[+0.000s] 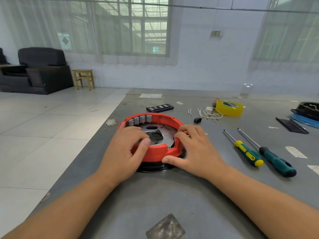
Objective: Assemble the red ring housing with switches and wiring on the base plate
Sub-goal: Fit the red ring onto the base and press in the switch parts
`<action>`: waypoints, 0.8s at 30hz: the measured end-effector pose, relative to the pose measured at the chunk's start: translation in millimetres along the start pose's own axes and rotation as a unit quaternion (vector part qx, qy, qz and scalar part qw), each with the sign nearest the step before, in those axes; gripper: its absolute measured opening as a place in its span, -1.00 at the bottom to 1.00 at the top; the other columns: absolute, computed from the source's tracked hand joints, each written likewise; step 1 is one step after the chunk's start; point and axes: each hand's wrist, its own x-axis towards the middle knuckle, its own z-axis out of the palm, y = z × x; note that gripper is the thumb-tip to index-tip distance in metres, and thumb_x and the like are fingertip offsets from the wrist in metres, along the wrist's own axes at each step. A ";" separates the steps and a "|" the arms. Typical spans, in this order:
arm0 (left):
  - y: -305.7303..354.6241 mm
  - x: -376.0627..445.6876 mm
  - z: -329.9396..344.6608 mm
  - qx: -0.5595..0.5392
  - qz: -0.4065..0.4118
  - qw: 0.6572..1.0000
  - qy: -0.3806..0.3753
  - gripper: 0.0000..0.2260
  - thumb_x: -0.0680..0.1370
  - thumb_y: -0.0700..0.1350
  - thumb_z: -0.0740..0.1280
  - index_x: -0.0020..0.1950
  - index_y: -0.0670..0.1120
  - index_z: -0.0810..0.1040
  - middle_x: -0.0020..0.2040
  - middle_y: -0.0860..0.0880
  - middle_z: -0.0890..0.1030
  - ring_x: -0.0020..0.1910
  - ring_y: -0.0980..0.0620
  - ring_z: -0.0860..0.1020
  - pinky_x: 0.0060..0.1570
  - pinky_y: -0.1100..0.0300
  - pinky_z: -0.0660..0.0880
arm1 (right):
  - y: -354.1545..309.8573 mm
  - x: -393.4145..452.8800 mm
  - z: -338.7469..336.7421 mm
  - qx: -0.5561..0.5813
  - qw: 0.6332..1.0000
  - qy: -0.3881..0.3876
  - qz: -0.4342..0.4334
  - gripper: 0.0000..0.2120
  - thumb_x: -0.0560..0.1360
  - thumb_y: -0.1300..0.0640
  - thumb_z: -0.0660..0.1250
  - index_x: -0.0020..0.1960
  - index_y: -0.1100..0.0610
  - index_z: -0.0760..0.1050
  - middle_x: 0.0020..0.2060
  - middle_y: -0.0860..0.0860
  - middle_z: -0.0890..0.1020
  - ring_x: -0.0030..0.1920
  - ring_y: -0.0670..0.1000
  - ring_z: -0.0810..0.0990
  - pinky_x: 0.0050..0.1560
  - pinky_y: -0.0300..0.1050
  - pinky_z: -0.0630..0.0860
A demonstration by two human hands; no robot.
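Red ring [155, 152] sits on black base plate [151, 167], table centre, directly ahead of both hands. Four grey switches [140, 119] seated in far-left wall. Loose wires [205, 112] lie well apart, far right, nearer right hand.

Left hand [127, 150] grips near-left rim, fingers curled over wall into ring, thumb inside. Right hand [191, 149] grips right rim, fingers curled over top, thumb pressed along near outer wall. Ring likely being seated or turned into alignment; mating tabs hidden.

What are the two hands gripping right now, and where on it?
Both grip the red ring at its near rim: left hand on the near-left, right hand on the near-right, thumb on the outer wall.
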 end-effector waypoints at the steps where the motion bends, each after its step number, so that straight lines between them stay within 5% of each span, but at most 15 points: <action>1: 7.1 -0.5 3.7 0.021 0.018 1.000 -0.013 -0.75 0.67 0.04 0.21 0.00 0.01 0.65 0.00 0.15 0.65 0.14 0.12 0.58 0.50 -0.10 0.30 | -9.1 0.6 2.5 -0.016 1.000 0.011 0.012 -0.20 0.34 -0.67 0.05 0.02 0.02 0.53 0.16 -0.06 0.45 0.18 0.04 0.39 0.23 -0.05 0.41; 4: 23.3 -4.7 14.6 0.054 0.028 0.998 -0.034 -0.73 0.69 0.08 0.17 0.06 0.08 0.66 -0.02 0.20 0.64 0.10 0.15 0.56 0.43 0.05 0.30 | -23.7 1.1 6.6 -0.023 0.999 0.033 0.008 -0.24 0.38 -0.65 0.02 -0.02 0.01 0.51 0.07 -0.03 0.44 0.07 0.04 0.37 0.13 -0.02 0.43; 8: 23.0 -5.8 16.4 0.069 0.002 0.997 -0.032 -0.69 0.67 0.15 0.15 0.03 0.10 0.65 -0.09 0.21 0.63 0.08 0.17 0.50 0.31 0.20 0.22 | -4.4 -2.1 0.8 0.041 0.998 -0.016 -0.045 -0.27 0.49 -0.54 0.09 0.36 -0.02 0.46 0.28 -0.05 0.39 0.26 0.00 0.37 0.33 -0.06 0.39; 12: 14.6 -3.8 15.1 0.078 -0.018 0.997 -0.018 -0.71 0.60 0.20 0.20 -0.08 0.07 0.61 -0.15 0.25 0.51 0.04 0.17 0.41 0.25 0.19 0.20 | 28.0 1.8 3.6 0.164 0.982 0.043 0.081 -0.46 0.59 -0.30 0.18 0.38 0.04 0.45 0.32 -0.06 0.36 0.29 -0.03 0.44 0.35 -0.15 0.37; 16: 8.7 -1.7 18.7 0.088 -0.048 0.995 -0.005 -0.73 0.55 0.22 0.21 -0.14 0.08 0.56 -0.13 0.23 0.50 0.09 0.23 0.33 0.23 0.22 0.09 | 60.1 8.3 20.9 0.048 0.979 -0.014 0.197 -0.67 0.63 -0.10 0.29 0.27 0.09 0.52 0.28 0.03 0.44 0.27 0.10 0.49 0.30 0.03 0.45; 24: -0.2 4.9 22.8 0.081 -0.063 0.994 -0.026 -0.84 0.58 0.09 0.26 -0.10 0.06 0.56 -0.09 0.16 0.55 0.16 0.16 0.38 0.27 0.19 0.12 | 103.4 56.3 45.8 -0.104 0.964 -0.091 0.229 -0.60 0.62 -0.01 0.25 0.42 0.07 0.48 0.39 0.08 0.47 0.40 0.16 0.40 0.37 0.09 0.42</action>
